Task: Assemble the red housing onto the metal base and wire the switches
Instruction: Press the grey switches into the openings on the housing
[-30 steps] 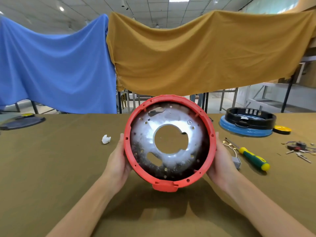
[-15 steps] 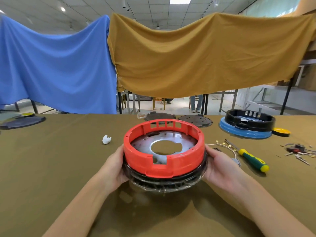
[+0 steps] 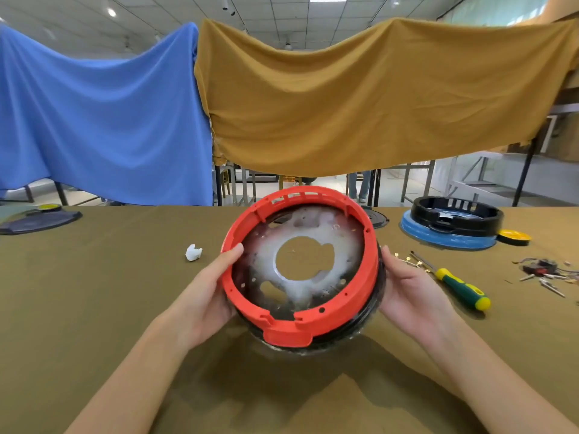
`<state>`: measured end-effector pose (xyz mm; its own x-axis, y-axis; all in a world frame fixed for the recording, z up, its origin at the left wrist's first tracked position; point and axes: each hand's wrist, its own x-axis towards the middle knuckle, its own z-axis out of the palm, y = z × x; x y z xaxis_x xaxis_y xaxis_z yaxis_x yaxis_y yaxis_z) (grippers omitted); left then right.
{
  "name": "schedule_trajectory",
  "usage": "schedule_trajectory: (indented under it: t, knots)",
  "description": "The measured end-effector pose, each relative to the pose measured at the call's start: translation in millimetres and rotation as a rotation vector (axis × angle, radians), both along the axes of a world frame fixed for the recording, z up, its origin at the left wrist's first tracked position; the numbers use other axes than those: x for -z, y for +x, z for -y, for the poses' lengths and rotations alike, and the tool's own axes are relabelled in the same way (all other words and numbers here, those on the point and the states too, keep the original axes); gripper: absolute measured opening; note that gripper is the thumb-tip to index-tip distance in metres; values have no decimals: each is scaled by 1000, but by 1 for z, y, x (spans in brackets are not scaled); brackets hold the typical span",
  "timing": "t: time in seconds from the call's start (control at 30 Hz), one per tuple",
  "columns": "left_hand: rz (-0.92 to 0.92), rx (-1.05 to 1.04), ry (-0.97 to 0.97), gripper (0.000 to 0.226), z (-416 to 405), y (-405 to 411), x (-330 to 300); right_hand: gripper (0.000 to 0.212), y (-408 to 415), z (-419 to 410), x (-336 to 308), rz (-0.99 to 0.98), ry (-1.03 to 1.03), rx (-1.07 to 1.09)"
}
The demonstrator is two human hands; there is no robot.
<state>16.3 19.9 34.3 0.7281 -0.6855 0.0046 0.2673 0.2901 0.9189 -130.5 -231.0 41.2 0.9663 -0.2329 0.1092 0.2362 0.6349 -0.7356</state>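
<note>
Leftmost: dark oval plate (image 3: 37, 219) at far table edge, yellow disc (image 3: 49, 207) on top. Small white plastic piece (image 3: 193, 252) on olive table (image 3: 94, 308). Left hand (image 3: 206, 296) gripping red housing (image 3: 351, 296) at left rim, thumb curled over the edge. Centre: red housing seated on metal base (image 3: 300, 296), both lifted above table and tilted toward camera; round central opening in base, black rim (image 3: 369, 314) showing below housing. Right hand (image 3: 407, 286) cupped against right side, fingers behind and hidden. Just right: brass terminals (image 3: 407, 260), green-and-yellow screwdriver (image 3: 454, 285). Farther back: black housing (image 3: 456, 213) on blue base (image 3: 448, 239), second yellow disc (image 3: 513, 237). Far right: loose switches and wires (image 3: 545, 270).
</note>
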Motion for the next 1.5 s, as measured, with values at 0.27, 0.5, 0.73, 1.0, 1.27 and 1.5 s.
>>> schedule_trajectory:
  t: [0.27,0.5,0.73,1.0,1.27,1.5]
  knots:
    - [95,9,276,63,7,-6,13,22,2,-12,0,249,-28,8]
    - [192,-354,274,28,20,-5,20,50,-2,-25,3,203,-364,-257]
    - [671,-650,323,45,5,9,9,54,-5,-17,-10,167,-298,-102]
    - [812,-751,379,41,7,10,1,51,-10,-18,-18,216,-325,-77]
    - [-1,-280,69,69,12,3,-2,27,3,-20,-8,205,64,50]
    - [-131,65,173,73,30,-18,5,29,3,-44,7,63,-14,-117]
